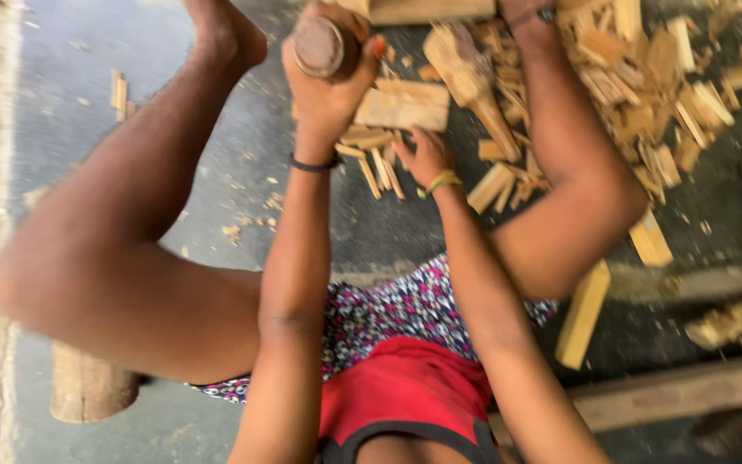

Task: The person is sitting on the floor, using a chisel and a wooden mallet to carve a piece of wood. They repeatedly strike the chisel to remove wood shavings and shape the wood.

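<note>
Left hand (pixel 326 82) is closed round a thick wooden handle (pixel 319 45), its round butt end facing the camera. Right hand (pixel 427 156) rests with fingers spread on thin wood splints (pixel 377 170), just below a pale wooden block (pixel 403 105). Split sticks (pixel 646 94) lie heaped at upper right (picture blurred, detail limited). A longer yellow stick (pixel 583 314) lies on the grey floor (pixel 216 185) beside the right knee.
</note>
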